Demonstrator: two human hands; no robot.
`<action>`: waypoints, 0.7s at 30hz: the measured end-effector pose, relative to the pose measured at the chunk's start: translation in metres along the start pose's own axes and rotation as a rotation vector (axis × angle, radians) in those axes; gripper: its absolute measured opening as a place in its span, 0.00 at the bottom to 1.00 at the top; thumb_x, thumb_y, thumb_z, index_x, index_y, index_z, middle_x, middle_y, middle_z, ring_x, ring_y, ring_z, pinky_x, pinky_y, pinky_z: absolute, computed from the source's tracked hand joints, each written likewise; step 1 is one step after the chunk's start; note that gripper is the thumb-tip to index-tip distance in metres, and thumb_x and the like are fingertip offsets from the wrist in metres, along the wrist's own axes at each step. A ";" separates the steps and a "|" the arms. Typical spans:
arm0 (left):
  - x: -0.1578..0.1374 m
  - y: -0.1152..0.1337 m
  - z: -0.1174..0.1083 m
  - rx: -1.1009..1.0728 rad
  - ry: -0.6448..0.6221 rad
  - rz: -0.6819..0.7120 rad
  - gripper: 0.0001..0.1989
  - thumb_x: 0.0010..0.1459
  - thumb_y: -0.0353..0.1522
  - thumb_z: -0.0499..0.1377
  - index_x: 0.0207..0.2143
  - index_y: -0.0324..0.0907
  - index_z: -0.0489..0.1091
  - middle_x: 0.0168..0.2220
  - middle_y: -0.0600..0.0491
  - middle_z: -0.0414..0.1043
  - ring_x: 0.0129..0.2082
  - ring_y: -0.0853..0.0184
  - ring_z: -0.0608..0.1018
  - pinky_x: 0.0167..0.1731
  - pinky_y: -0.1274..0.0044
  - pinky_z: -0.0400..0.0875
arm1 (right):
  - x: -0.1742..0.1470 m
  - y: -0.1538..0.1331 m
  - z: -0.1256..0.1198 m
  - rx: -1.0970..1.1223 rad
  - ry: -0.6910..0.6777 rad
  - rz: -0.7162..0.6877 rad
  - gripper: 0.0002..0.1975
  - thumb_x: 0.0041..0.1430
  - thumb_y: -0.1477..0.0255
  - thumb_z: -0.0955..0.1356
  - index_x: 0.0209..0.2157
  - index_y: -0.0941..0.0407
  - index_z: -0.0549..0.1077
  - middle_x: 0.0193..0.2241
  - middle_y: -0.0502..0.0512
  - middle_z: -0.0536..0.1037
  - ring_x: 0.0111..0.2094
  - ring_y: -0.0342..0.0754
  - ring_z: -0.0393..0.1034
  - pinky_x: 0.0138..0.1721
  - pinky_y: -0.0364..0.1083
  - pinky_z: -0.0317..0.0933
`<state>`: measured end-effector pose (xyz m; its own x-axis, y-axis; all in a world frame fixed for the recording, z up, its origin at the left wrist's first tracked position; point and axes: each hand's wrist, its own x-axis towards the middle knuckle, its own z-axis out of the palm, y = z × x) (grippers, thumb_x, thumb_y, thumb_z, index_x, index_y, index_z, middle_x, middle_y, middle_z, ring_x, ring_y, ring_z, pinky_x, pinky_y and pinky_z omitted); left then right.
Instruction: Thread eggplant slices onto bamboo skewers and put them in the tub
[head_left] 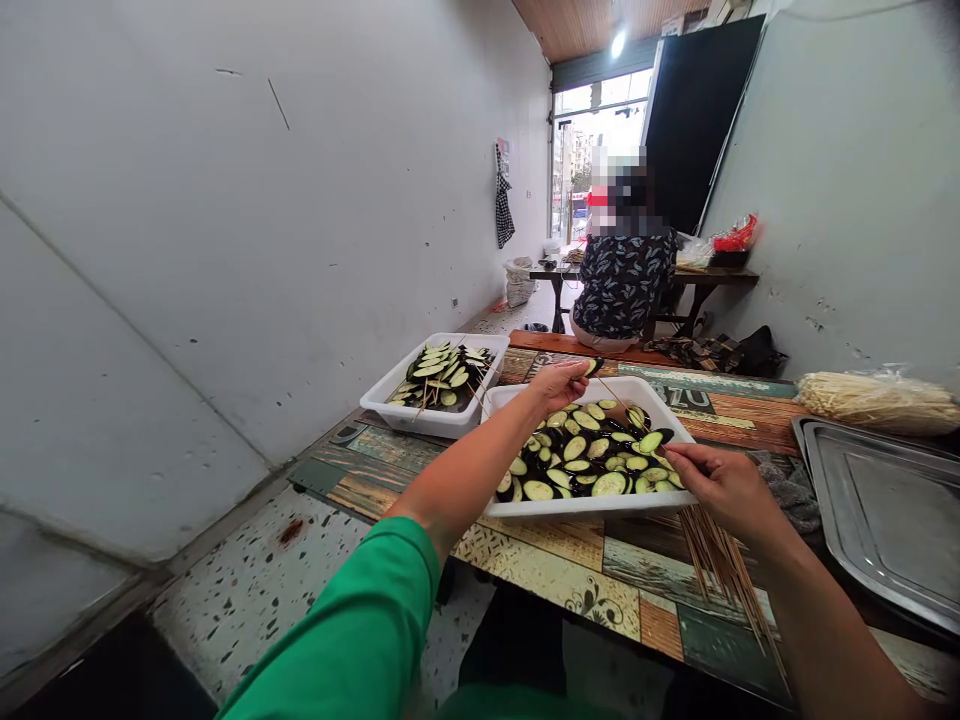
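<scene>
My left hand [561,386] pinches a dark-skinned eggplant slice [594,367] above the far side of a white tray [577,507] full of cut eggplant. A thin wooden skewer [613,396] slants from near that slice down towards my right hand [711,478]. My right hand is closed at the skewer's lower end, by the tray's right edge, its fingertips against an eggplant slice [651,441]. Whether that slice is threaded is hard to tell. Under my right wrist, a bundle of bare skewers [724,565] lies on the table.
A second white tray [431,425] with skewered eggplant stands at the left. Metal trays [892,490], a grey cloth [786,490] and a bag of pale skewers [877,400] are at the right. Beyond the patterned table [540,550], a person [626,280] sits on a bench, facing away.
</scene>
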<state>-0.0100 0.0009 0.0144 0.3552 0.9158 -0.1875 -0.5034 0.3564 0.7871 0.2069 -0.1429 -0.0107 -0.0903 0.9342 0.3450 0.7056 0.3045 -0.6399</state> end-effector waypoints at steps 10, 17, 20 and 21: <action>-0.001 0.002 0.001 -0.009 0.007 -0.006 0.03 0.53 0.22 0.59 0.27 0.32 0.68 0.27 0.48 0.70 0.19 0.81 0.63 0.15 0.90 0.53 | -0.001 -0.003 -0.001 -0.001 0.000 0.006 0.17 0.54 0.62 0.63 0.34 0.55 0.81 0.32 0.53 0.82 0.33 0.51 0.76 0.34 0.45 0.67; -0.003 0.000 0.003 0.005 -0.004 -0.017 0.04 0.55 0.21 0.56 0.27 0.32 0.68 0.28 0.48 0.69 0.19 0.81 0.62 0.15 0.90 0.53 | -0.001 -0.002 -0.001 -0.023 0.002 0.016 0.17 0.54 0.61 0.63 0.34 0.55 0.81 0.32 0.53 0.82 0.32 0.51 0.76 0.33 0.45 0.67; -0.003 0.000 0.004 -0.016 -0.028 -0.059 0.04 0.56 0.21 0.55 0.28 0.32 0.68 0.28 0.48 0.69 0.19 0.81 0.62 0.14 0.90 0.53 | -0.001 -0.002 -0.001 -0.030 -0.007 0.028 0.18 0.54 0.61 0.63 0.36 0.56 0.80 0.33 0.54 0.82 0.33 0.51 0.76 0.33 0.45 0.67; -0.003 0.001 0.005 -0.025 -0.038 -0.077 0.04 0.56 0.21 0.55 0.29 0.31 0.69 0.28 0.48 0.69 0.19 0.81 0.62 0.14 0.90 0.53 | -0.001 -0.002 -0.001 -0.029 -0.006 0.025 0.18 0.55 0.61 0.63 0.36 0.56 0.80 0.33 0.54 0.82 0.34 0.52 0.76 0.34 0.45 0.67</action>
<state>-0.0078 -0.0029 0.0182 0.4232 0.8781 -0.2235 -0.4931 0.4301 0.7562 0.2068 -0.1450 -0.0091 -0.0763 0.9426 0.3250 0.7280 0.2754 -0.6279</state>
